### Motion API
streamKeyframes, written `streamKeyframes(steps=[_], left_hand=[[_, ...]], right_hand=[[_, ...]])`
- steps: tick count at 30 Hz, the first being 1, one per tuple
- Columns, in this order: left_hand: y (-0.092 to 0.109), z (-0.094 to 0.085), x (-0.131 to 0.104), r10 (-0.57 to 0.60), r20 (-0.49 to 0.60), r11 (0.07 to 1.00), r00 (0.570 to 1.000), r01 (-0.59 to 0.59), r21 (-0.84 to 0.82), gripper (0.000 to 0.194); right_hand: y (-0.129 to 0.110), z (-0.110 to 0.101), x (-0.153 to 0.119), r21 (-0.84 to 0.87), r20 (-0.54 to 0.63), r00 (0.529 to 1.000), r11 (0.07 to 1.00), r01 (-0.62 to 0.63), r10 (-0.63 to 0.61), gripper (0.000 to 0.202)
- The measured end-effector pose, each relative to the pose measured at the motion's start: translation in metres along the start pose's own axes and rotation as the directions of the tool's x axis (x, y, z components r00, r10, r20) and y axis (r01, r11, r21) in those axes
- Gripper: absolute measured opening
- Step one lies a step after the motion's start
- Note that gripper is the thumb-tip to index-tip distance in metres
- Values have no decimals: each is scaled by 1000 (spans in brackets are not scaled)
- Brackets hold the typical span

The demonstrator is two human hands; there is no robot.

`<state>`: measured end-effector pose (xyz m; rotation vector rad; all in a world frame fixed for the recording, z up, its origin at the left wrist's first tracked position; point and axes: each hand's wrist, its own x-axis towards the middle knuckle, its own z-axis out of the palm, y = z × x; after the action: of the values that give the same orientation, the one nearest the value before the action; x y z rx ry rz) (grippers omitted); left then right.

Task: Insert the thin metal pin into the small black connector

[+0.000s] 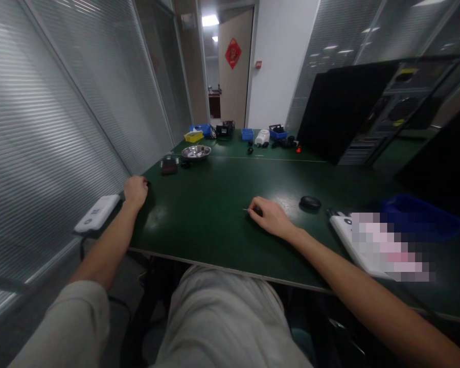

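My left hand (135, 191) rests at the table's left edge with its fingers curled. A small black thing (148, 183) shows at its fingertips, too small to name. Over the middle right of the green table (199, 214), my right hand (271, 216) is closed in a pinch. A short, thin, pale pin-like piece (245, 209) sticks out to the left from its fingertips. Something dark lies under the curled fingers, mostly hidden. A black computer mouse (310, 203) sits a little to the right of this hand, apart from it.
White devices lie at the left edge (97, 212) and right (352, 245), the latter partly under a blurred patch. A blue tray (421, 217) and a computer case (348, 112) stand right. Farther back are a metal dish (196, 158), a dark box (169, 166) and small bins (247, 134).
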<state>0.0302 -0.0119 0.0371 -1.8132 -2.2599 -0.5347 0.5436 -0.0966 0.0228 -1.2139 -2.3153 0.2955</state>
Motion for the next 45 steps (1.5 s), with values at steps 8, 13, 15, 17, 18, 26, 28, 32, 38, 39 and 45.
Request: streamKeyframes(steps=[8,13,15,17,18,26,28,32,38,39,45], left_hand=[[148,-8,-54,621,-49,687,782,-574,-446,23],[234,-5,-113,845,-58,382,531,-676,-630,14],[244,-2,-126,839,-67,373,540,-660,-652,13],[245,0,-130,820,-77,381,567,-640,-667,13],[244,0,-131,813,-81,380,576,-632,-676,13],[240,5,-122,784,27,411,620,-486,-772,26],[240,7,-121,785,32,400,619,-466,-790,25],[238,10,-120,785,18,359,619,-431,-828,24],[236,8,-116,806,27,335,591,-419,-844,21],[235,9,-116,806,20,329,591,-419,-847,20],[235,12,-115,801,19,319,598,-400,-859,19]], right_hand=[[0,1,0,-6,-4,1000,1000,-6,6,10],[-1,1,-1,-2,-10,1000,1000,-2,2,10],[-2,1,-1,-4,-9,1000,1000,4,-4,9],[-2,1,-1,-13,-4,1000,1000,11,-11,8],[-1,1,-1,-19,-3,1000,1000,12,-12,8],[-1,0,-1,-53,13,1000,998,20,-19,7],[-2,0,-1,-60,21,1000,998,22,-21,7],[-4,-1,-2,-82,30,999,996,40,-37,8],[-8,-3,-4,-139,53,995,986,91,-85,11],[-8,-3,-5,-148,57,994,984,99,-91,11],[-7,1,-6,-113,55,990,985,133,-127,12]])
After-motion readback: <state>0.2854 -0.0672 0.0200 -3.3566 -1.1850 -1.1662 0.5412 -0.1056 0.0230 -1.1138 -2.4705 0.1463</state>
